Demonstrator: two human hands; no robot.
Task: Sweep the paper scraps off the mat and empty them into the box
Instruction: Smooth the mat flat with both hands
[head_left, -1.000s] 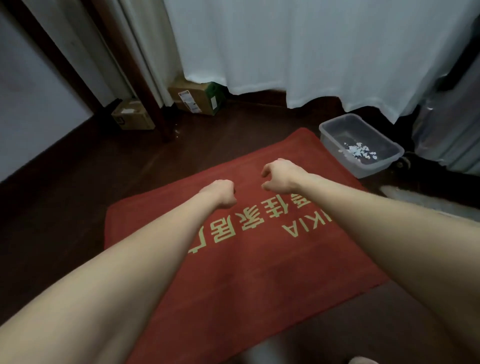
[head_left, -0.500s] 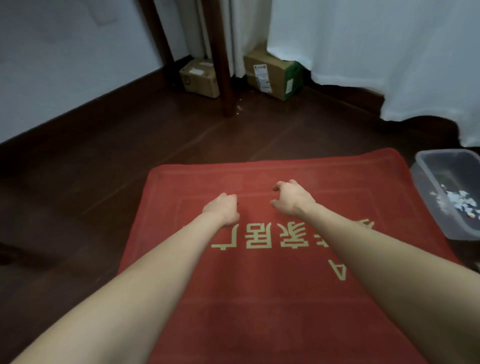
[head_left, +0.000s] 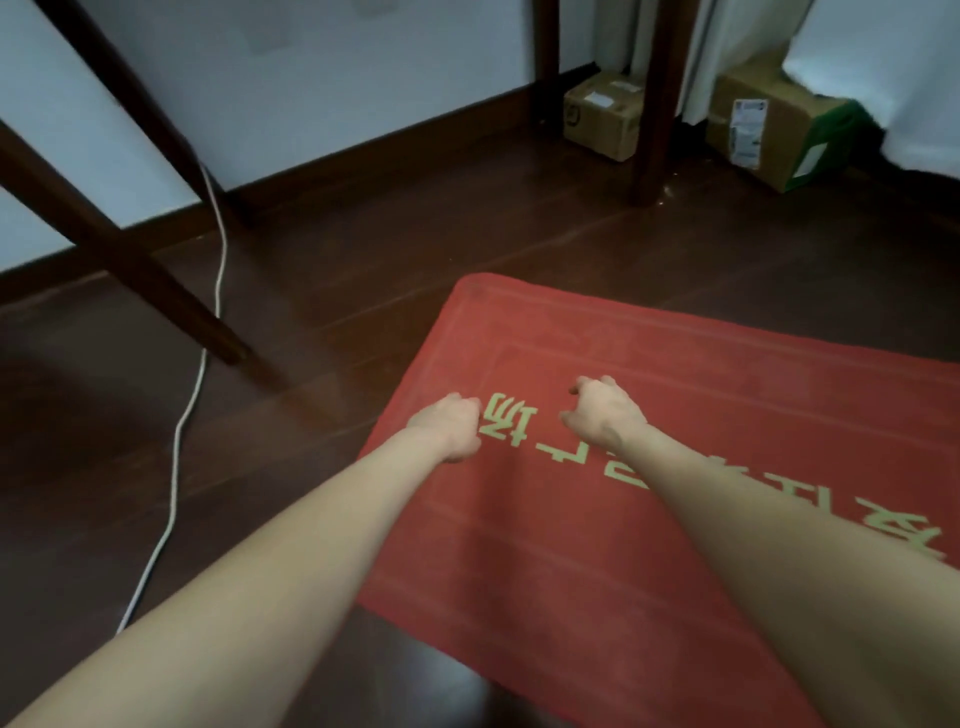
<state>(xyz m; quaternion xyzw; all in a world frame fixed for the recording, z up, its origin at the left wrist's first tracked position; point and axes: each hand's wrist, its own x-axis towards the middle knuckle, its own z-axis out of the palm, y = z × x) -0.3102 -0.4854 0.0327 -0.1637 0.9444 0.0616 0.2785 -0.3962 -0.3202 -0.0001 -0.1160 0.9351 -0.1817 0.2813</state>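
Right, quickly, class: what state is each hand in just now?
Left hand: closed in a fist, nothing seen in it.
Right hand: fingers curled, closed, nothing seen in it.

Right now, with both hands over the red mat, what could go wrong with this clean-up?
The white cord trails over the floor left of the left hand; a sweeping arm might snag it. That hand sits by the red mat's edge, so scraps pushed off could slide under the dark wooden leg. No open container shows nearby, so carried scraps might spill.
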